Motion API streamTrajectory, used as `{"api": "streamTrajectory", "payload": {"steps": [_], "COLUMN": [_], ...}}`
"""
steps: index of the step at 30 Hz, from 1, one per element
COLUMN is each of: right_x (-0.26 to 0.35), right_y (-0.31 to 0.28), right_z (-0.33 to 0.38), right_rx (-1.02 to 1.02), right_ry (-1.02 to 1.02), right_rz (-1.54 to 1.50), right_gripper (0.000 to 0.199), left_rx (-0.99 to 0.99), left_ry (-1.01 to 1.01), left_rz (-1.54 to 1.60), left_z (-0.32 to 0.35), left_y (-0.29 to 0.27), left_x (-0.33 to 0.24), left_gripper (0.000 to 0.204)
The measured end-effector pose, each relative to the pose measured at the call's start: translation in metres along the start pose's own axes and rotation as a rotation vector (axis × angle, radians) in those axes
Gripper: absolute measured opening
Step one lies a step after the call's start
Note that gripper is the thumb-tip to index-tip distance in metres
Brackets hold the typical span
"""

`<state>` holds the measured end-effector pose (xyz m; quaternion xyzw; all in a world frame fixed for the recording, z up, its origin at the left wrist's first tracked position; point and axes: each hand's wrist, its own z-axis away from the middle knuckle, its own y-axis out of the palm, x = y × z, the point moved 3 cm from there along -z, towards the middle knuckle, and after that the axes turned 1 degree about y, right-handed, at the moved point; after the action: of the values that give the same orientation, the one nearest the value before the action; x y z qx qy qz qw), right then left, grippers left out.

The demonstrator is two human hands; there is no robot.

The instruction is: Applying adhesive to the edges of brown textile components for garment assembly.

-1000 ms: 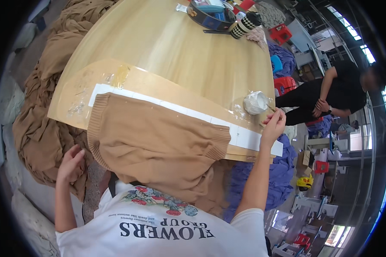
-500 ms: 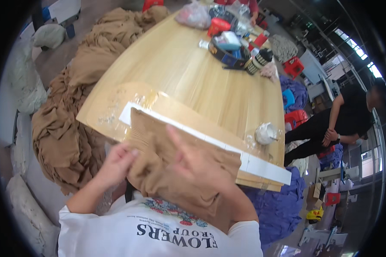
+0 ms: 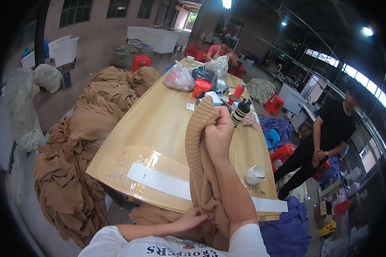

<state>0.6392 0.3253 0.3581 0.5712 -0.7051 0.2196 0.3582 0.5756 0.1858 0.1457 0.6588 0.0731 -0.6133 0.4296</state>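
A brown knit garment (image 3: pixel 196 141) with a ribbed band stands stretched upright over the near part of the table. My right hand (image 3: pixel 218 135) is raised and closed in a fist around the band's upper end. Lower down, close to the table's near edge, my left hand (image 3: pixel 191 220) pinches the same cloth. More brown cloth hangs below, between my arms and my shirt, partly hidden. Behind the garment runs a white segmented strip (image 3: pixel 161 181) along the near side of the table; the cloth and my right arm cover its middle.
On the wooden table (image 3: pixel 141 124) stand a white tub (image 3: pixel 254 175), a checkered bottle (image 3: pixel 241 112), a red tub (image 3: pixel 200 88) and plastic bags. Brown cloth heaps (image 3: pixel 85 128) lie left, purple cloth (image 3: pixel 287 222) right. A person in black (image 3: pixel 336 128) stands at right; another sits beyond the table.
My right hand has lifted the garment's ribbed band up off the table, where the cloth lay over the strip. My left hand has moved down and right. The view has tilted up.
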Motion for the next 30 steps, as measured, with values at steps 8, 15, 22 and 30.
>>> {"api": "streamTrajectory", "payload": {"steps": [8,15,22,30], "right_x": [-0.076,-0.034,-0.003,-0.012], "right_y": [-0.025,-0.043,-0.050,-0.125], "right_z": [0.032,0.144,0.132,0.092], "right_rx": [0.351,0.562,0.220,-0.107], "right_ry": [0.329,0.209,0.004,-0.028], "right_rz": [0.142,0.985,0.931,1.235], "right_gripper": [0.067,0.047,0.046,0.027], "left_rx": [-0.195,-0.251,-0.027,-0.164], "left_ry": [-0.133,0.112,-0.069,-0.007], "left_rz": [0.006,0.550,0.001,0.044], "left_z": [-0.035,-0.052,-0.054,-0.133], "left_y": [-0.057,-0.082,-0.052,-0.033], "left_x": [-0.070,-0.122,-0.117,-0.198], "left_gripper": [0.024,0.022,0.026,0.022]}}
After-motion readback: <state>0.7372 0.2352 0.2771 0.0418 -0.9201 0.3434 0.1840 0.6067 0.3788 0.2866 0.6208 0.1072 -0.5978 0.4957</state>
